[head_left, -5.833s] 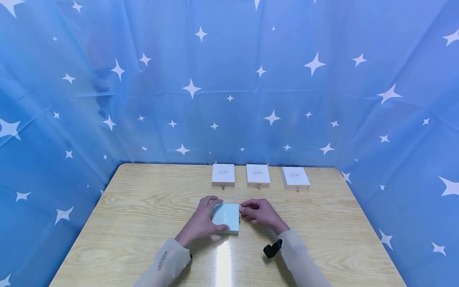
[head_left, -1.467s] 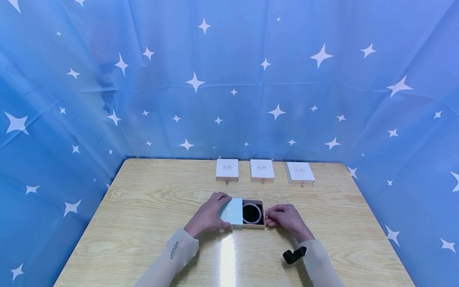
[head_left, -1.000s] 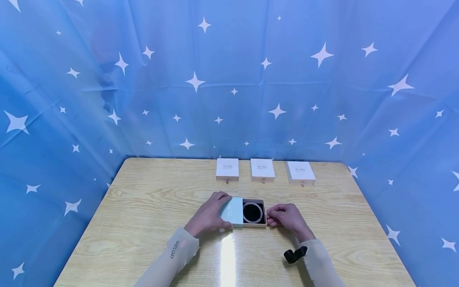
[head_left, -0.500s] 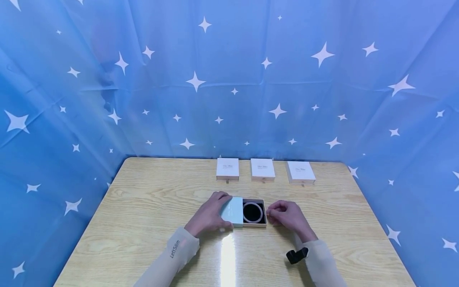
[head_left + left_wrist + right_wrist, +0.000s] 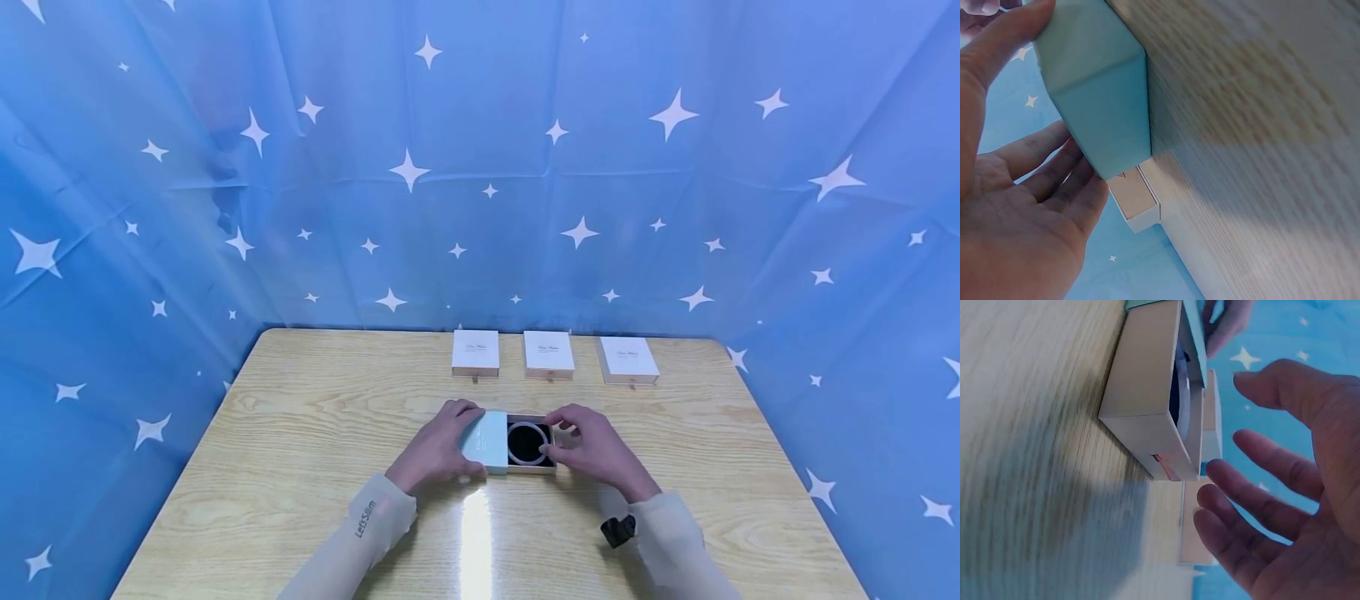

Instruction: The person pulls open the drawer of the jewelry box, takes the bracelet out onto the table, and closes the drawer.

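My left hand (image 5: 437, 450) holds the light-blue sleeve (image 5: 492, 442) of a jewellery box, thumb on the near side and fingers at the far side. A cream drawer (image 5: 1141, 365) stands pulled out of its right end. Inside, a pale bangle (image 5: 528, 464) lies on black padding. My right hand (image 5: 597, 447) hovers over the drawer's right end, thumb and fingers spread, thumb tip near the bangle's right edge. In the right wrist view its fingers are apart and hold nothing. A small ribbon tab (image 5: 1165, 467) hangs from the drawer's end face.
Three white boxes, the left one (image 5: 476, 352), the middle one (image 5: 548, 353) and the right one (image 5: 628, 358), stand in a row at the back of the wooden table (image 5: 315, 417). Behind hangs a blue curtain (image 5: 337, 217) with white stars.
The drawer has slid out rightward from the blue sleeve, uncovering the bangle. My right hand has since left the tab and moved up and left over the drawer. The left hand keeps its hold.
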{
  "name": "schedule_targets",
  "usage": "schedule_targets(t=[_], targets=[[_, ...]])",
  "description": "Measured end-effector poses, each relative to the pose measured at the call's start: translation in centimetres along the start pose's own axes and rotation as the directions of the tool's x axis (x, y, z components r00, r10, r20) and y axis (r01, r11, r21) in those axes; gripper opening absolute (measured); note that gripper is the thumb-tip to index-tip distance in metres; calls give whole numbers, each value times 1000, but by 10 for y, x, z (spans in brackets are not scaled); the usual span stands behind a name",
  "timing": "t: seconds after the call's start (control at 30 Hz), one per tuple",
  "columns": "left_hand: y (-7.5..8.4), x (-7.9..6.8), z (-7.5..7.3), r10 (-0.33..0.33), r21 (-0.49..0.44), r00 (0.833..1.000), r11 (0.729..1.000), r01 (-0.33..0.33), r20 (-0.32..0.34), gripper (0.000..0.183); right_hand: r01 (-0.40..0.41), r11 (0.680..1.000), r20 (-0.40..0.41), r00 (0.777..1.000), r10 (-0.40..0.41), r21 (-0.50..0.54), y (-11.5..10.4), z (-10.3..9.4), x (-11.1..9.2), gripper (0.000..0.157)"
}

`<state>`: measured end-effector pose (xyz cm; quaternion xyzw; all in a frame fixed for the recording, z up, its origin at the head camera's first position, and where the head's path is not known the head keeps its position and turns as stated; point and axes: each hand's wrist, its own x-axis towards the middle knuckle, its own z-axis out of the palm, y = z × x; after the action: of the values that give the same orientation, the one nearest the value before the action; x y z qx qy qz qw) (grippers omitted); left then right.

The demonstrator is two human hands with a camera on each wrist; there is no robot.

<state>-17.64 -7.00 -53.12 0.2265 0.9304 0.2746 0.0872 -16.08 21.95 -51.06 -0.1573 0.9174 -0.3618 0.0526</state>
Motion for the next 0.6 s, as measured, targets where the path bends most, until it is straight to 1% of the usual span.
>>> schedule_targets(t=[0.07, 0.13, 0.37, 0.6], targets=[[0, 0, 0, -1, -2, 1000, 1000, 1, 0, 95, 41, 998, 14, 999, -41, -49, -3, 0, 2, 39], [1, 0, -1, -3, -5, 1000, 1000, 3, 0, 96, 67, 993, 28, 998, -64, -98, -7, 1, 3, 42], [1, 0, -1, 2, -6, 1000, 1000, -2, -1, 94, 101, 972, 77, 993, -86, -212, -25, 7, 11, 47], [-1, 1, -1, 24, 5, 1000, 1000, -24, -3, 95, 135, 928, 72, 991, -117, -349, -35, 21, 18, 46]])
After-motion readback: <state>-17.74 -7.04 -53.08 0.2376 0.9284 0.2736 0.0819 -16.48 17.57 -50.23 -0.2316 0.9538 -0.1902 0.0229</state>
